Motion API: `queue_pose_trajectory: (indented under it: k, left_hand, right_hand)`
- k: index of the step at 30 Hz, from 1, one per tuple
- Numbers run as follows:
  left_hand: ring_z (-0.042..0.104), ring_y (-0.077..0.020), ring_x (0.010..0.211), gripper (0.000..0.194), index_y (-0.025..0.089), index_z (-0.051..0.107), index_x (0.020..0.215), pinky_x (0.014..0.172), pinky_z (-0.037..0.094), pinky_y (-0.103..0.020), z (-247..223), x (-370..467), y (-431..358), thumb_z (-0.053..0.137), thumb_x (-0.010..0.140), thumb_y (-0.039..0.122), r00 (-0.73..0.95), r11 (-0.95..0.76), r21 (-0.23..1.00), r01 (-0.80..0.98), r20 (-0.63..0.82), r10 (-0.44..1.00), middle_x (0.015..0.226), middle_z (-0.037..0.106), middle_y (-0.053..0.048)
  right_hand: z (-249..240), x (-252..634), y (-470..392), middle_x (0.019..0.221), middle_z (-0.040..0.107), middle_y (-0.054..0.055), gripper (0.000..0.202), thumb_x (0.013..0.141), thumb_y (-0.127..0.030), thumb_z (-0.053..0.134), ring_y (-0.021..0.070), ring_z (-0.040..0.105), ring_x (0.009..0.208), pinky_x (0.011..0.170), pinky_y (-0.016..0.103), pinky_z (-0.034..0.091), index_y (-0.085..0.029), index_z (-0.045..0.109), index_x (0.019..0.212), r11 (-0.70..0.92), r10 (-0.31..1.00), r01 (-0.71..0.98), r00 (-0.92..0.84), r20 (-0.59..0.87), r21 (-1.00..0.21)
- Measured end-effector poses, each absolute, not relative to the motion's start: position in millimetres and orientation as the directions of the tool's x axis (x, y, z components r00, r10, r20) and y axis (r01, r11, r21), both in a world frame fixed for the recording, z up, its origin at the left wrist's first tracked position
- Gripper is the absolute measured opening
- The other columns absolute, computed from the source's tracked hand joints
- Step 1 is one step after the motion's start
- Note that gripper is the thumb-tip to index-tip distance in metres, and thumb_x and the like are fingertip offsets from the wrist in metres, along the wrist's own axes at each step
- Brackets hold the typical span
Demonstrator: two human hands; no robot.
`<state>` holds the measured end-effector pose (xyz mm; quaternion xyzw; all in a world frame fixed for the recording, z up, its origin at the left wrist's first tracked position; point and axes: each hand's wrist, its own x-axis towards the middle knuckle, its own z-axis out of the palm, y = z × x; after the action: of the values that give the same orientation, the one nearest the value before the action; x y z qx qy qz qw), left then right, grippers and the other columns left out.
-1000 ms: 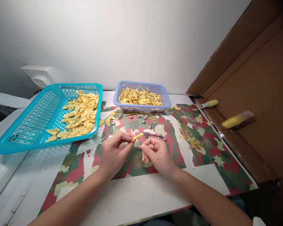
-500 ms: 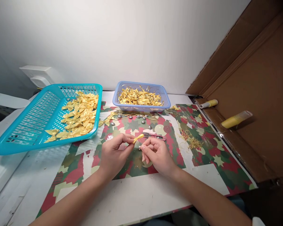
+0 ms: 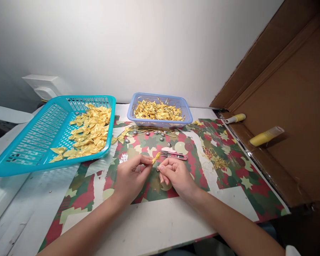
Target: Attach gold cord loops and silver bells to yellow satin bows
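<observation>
Between thumb and forefinger, my left hand [image 3: 134, 174] pinches a yellow ribbon bow [image 3: 156, 157], seen almost edge-on. My right hand [image 3: 175, 174], a short way to its right, is closed with the fingertips together on a small silver bell [image 3: 158, 169], mostly hidden by the fingers. Thread snips [image 3: 174, 155] with pinkish handles lie on the mat just beyond my right hand. Farther back are several loose silver bells [image 3: 161, 139] and a bundle of gold cords [image 3: 149, 129].
A turquoise basket [image 3: 50, 117] of yellow bows stands at the left. The blue basket [image 3: 160, 123] at the back holds bows with gold cords. Gold cord scraps [image 3: 217, 160] lie on the right of the patterned sheet [image 3: 245, 199]. A cardboard wall [image 3: 290, 89] bounds the right side.
The bow in my left fingers has turned from lying sideways to pointing more upward and edge-on. My left hand has shifted slightly right; my right hand stays nearly still.
</observation>
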<state>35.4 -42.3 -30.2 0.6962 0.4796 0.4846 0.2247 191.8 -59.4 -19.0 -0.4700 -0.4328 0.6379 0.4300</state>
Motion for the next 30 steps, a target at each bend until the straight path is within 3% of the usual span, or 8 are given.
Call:
queue_pose_trajectory:
  k: [7, 13, 21, 30]
  left_hand:
    - [0.064, -0.0112, 0.057, 0.005, 0.02, 0.065, 0.075, 0.053, 0.052, -0.019, -27.4, 41.3, -44.7, 0.061, 0.077, 0.017, 0.025, -0.281, 0.867, 0.411, 0.298, 0.954, 0.068, 0.07, 0.002]
    - [0.067, -0.0134, 0.067, 0.009, 0.021, 0.066, 0.075, 0.064, 0.053, -0.023, -30.4, 39.5, -44.3, 0.06, 0.078, 0.015, 0.025, -0.36, 0.815, 0.453, 0.392, 0.919, 0.074, 0.071, 0.002]
    - [0.068, -0.0149, 0.068, 0.012, 0.022, 0.066, 0.071, 0.064, 0.053, -0.025, -28.8, 38.1, -44.7, 0.058, 0.076, 0.014, 0.034, -0.416, 0.777, 0.472, 0.455, 0.89, 0.073, 0.072, 0.002]
    - [0.068, -0.0142, 0.065, 0.015, 0.022, 0.064, 0.069, 0.06, 0.053, -0.023, -29.1, 37.5, -45.3, 0.056, 0.073, 0.011, 0.052, -0.417, 0.77, 0.483, 0.45, 0.891, 0.07, 0.071, 0.003]
  right_hand:
    - [-25.2, 192.3, -59.6, 0.048, 0.048, -0.006, 0.017, 0.082, -0.033, 0.055, 0.009, 0.043, 0.044, 0.045, 0.022, 0.033, -0.019, 0.054, 0.072, -0.152, 0.984, 0.184, -0.061, -0.166, -0.971]
    - [-21.6, 193.3, -62.6, 0.049, 0.04, -0.007, 0.017, 0.085, -0.028, 0.05, 0.0085, 0.035, 0.044, 0.045, 0.023, 0.025, -0.02, 0.053, 0.07, 0.032, 0.998, 0.354, -0.068, 0.009, -0.935]
    - [-27.4, 190.9, -65.9, 0.049, 0.036, -0.007, 0.018, 0.087, -0.028, 0.049, 0.0089, 0.031, 0.045, 0.046, 0.023, 0.023, -0.021, 0.05, 0.071, 0.059, 0.997, 0.331, -0.057, 0.042, -0.942]
    - [-32.1, 188.6, -66.0, 0.05, 0.041, -0.007, 0.022, 0.086, -0.036, 0.051, 0.0086, 0.034, 0.044, 0.044, 0.022, 0.024, -0.021, 0.051, 0.071, -0.059, 0.998, 0.235, -0.023, -0.066, -0.97]
